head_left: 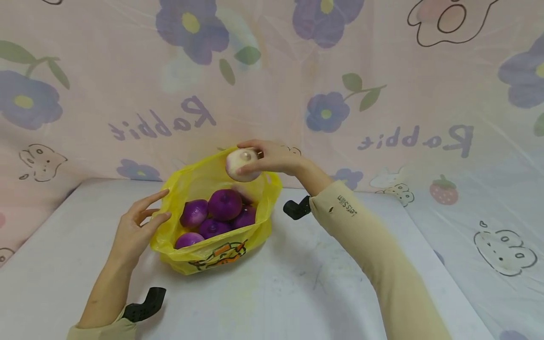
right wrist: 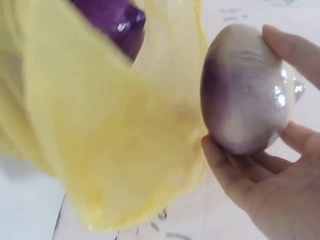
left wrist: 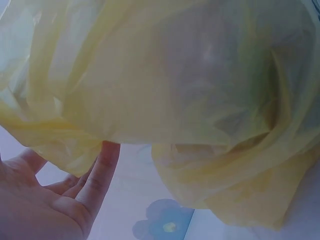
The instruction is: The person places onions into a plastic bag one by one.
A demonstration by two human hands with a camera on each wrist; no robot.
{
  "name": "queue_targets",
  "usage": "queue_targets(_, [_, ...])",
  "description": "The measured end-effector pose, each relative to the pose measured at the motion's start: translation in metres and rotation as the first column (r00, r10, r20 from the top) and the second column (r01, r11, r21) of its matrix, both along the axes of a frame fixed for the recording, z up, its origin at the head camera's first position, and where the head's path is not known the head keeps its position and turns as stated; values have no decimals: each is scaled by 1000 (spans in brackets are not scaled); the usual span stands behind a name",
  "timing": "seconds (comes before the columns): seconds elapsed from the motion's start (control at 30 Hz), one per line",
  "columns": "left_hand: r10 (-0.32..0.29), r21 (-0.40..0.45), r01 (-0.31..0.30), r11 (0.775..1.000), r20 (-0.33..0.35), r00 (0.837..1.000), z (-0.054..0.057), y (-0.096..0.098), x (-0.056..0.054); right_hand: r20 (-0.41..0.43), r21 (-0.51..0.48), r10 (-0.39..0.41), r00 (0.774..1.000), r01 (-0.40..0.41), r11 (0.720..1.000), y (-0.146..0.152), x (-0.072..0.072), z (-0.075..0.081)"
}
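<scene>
My right hand [head_left: 276, 158] holds a pale, purple-tinged onion [head_left: 240, 166] above the back right rim of a yellow plastic bag [head_left: 248, 238]. In the right wrist view, the fingers and thumb go round the onion [right wrist: 242, 92] beside the bag's yellow side [right wrist: 125, 150]. Several glossy purple onions [head_left: 225, 204] lie inside the bag, its mouth spread wide. At the bag's left rim my left hand [head_left: 136, 229] touches the plastic, thumb and forefinger apart. In the left wrist view, extended fingers of this hand [left wrist: 55, 200] meet the bag's hanging film [left wrist: 125, 90].
The bag stands on a white table [head_left: 297, 283]. Behind it hangs a pale pink cloth [head_left: 263, 108] with flowers and mirrored lettering. A black wrist mount [head_left: 146, 306] juts from the left sleeve and another black mount [head_left: 296, 208] from the right.
</scene>
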State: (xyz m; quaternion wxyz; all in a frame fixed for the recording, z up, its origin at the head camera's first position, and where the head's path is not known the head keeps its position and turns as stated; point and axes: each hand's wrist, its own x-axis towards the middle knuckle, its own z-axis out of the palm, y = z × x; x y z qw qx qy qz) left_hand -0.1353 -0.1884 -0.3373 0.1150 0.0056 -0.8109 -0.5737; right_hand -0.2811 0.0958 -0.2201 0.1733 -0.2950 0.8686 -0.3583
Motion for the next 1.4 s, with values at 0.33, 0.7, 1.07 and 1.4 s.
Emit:
queue_targets(0.33, [-3,13,2,1000,10,1000,4,1,-1,25,67,-1,1000,-1,998,-43,1,-14])
queue_targets(0.7, [-8,14,8,1000,19,1000,4,2,-4,99,-54,-46,994,52,997,-56,-2,-34])
queue_targets(1.07, [1,6,-1,1000,21,1000,2,0,-4,188,-33,-187,964,197,980,-60,0,-45])
queue_targets(1.4, [14,-5,-14,1000,14,1000,3,0,-3,175,-41,-183,967,193,980,-52,2,-45])
